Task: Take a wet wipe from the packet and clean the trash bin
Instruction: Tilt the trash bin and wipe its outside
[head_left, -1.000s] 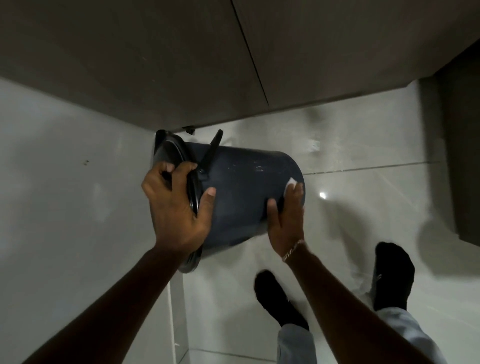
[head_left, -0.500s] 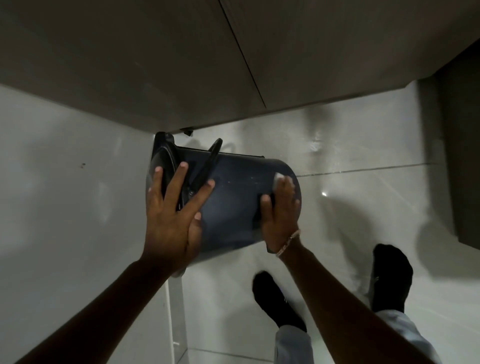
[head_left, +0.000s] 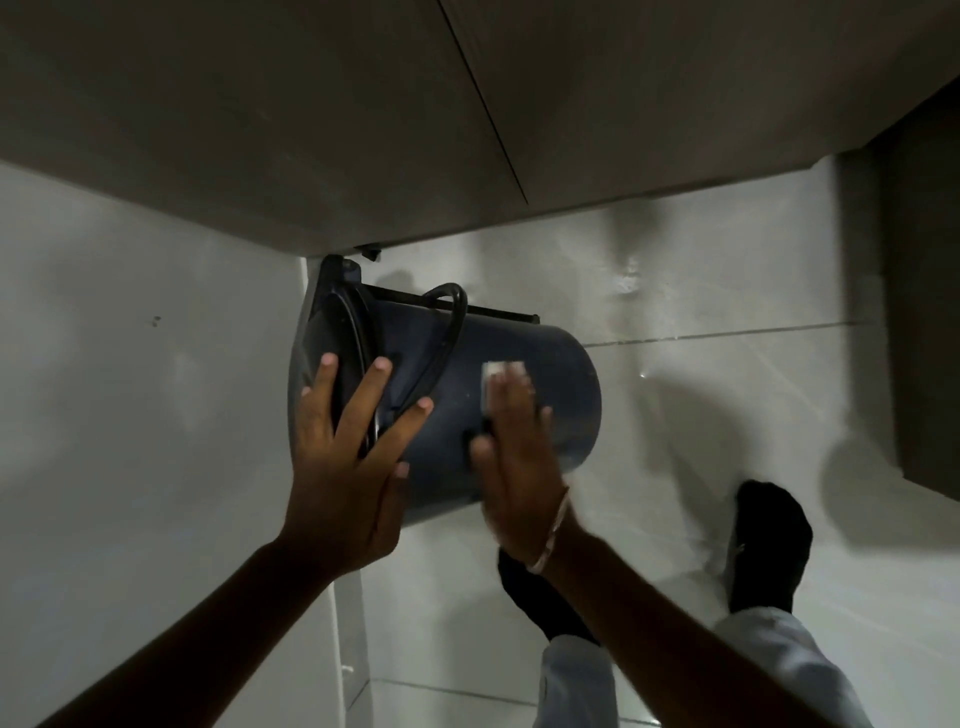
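A dark blue trash bin (head_left: 561, 374) is tipped on its side above the floor, its lid end to the left and its base to the right. My left hand (head_left: 348, 467) lies against the lid end with fingers spread, bracing the rim. My right hand (head_left: 517, 457) presses flat on the bin's side wall. A white wet wipe (head_left: 501, 371) shows under and just past its fingertips. The bin's black wire handle (head_left: 447, 332) loops up over the body. The wipe packet is not in view.
A pale wall (head_left: 130, 415) stands close on the left and grey cabinet doors (head_left: 363, 130) run along the back. The floor is glossy white tile (head_left: 727, 415). My two black-socked feet (head_left: 769, 545) stand below the bin. A dark unit (head_left: 924, 312) is at the right.
My right hand has slid with the wipe from the bin's base end leftward onto the middle of its side. My left hand went from gripping the rim to lying flat with fingers spread.
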